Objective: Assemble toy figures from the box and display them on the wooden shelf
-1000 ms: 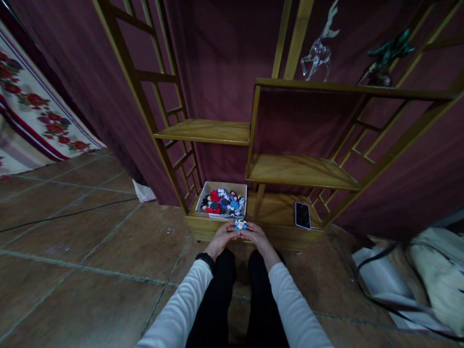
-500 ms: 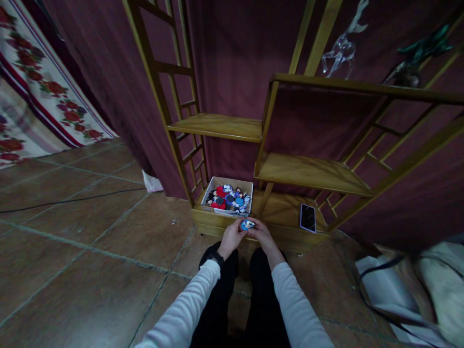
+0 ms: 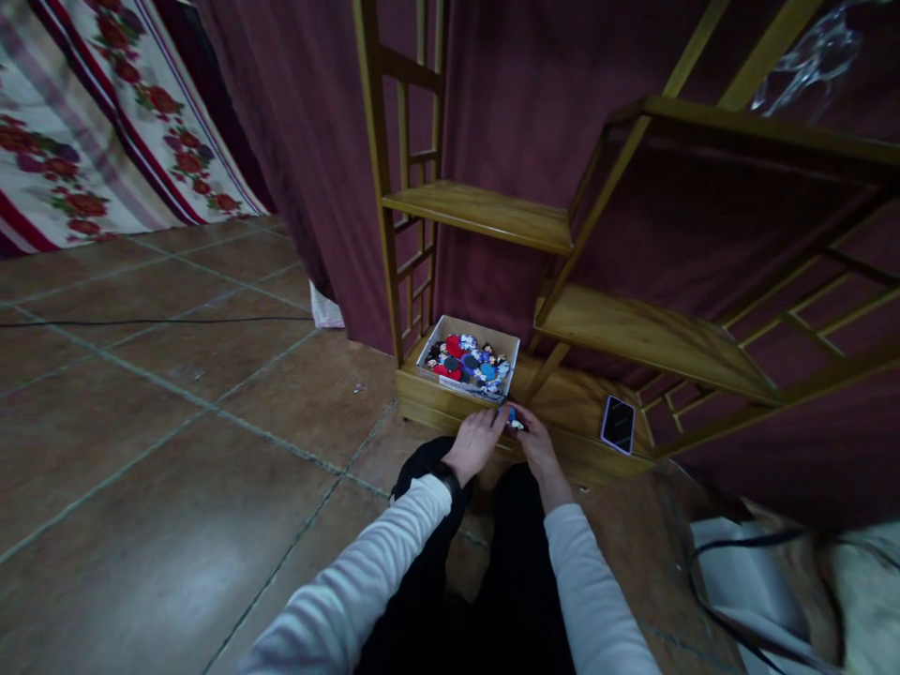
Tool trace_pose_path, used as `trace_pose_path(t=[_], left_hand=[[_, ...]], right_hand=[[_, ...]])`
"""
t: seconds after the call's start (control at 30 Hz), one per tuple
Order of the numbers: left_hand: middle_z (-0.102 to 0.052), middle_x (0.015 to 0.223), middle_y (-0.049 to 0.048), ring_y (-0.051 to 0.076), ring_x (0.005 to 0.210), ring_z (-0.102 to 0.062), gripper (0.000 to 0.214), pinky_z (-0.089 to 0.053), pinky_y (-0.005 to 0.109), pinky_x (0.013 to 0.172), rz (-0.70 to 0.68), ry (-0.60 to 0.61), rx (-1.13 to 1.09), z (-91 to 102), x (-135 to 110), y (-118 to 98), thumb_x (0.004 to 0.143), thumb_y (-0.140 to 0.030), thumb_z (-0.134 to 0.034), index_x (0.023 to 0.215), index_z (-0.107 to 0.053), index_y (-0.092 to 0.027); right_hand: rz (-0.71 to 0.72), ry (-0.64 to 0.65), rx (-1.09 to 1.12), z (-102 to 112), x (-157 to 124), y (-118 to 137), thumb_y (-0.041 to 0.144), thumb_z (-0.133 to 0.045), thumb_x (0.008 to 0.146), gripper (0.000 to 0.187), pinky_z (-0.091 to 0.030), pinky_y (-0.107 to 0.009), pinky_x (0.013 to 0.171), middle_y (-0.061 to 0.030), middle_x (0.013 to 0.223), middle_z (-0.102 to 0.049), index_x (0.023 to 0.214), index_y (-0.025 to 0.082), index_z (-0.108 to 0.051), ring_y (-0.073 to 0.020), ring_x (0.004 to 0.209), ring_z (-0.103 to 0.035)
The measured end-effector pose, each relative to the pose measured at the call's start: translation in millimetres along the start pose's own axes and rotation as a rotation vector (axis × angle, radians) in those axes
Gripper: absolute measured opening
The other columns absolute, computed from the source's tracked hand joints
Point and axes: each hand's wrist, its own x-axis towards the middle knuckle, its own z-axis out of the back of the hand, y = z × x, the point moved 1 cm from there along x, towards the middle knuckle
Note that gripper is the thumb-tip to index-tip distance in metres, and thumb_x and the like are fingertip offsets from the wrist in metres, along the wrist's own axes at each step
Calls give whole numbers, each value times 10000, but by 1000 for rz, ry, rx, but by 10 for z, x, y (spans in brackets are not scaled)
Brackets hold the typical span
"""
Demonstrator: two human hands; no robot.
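Note:
My left hand and my right hand meet in front of my knees. Both pinch a small blue round badge between their fingertips. Just beyond them a white cardboard box sits on the lowest board of a wooden shelf unit. The box holds several small red, blue and black round badges. White sleeves cover both my forearms, and a dark band is on my left wrist.
A phone lies on the bottom board to the right of my hands. A clear glass figure stands on the top shelf. Dark red curtain hangs behind. A black cable crosses the tiled floor at left. Bags lie at right.
The view has swung right and tilted. My hands stay together on the badge, which is now turned more edge-on and less visible between my fingers.

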Motion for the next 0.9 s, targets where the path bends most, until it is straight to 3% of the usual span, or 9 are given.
trace_pose_path(t=[0.67,0.8,0.9], left_hand=[[-543,1001,129,221,919,-525,506,-381,354,804,-29,-2,29,36,-41,-17,846,-110,-345,1344,-260,-135],[-552,998,123,219,938,-530,519,-386,351,821,-13,3,-56,36,-39,-4,832,-101,-377,1339,-278,-144],[-569,1013,106,211,925,-548,479,-405,336,810,46,1,-238,44,-32,28,835,-139,-406,1307,-345,-190]], right_hand=[[43,-7,-50,-11,-55,70,99,-432,531,568,-306,-402,1021,0,1125,-619,1051,227,-621,-202,1098,-514],[11,-12,-41,-14,-44,59,111,-465,544,542,-325,-399,1007,-10,1120,-621,1050,224,-625,-210,1090,-519],[-27,-24,-20,-15,-32,23,134,-523,562,507,-355,-394,982,-7,1114,-624,1049,236,-623,-213,1070,-528]])
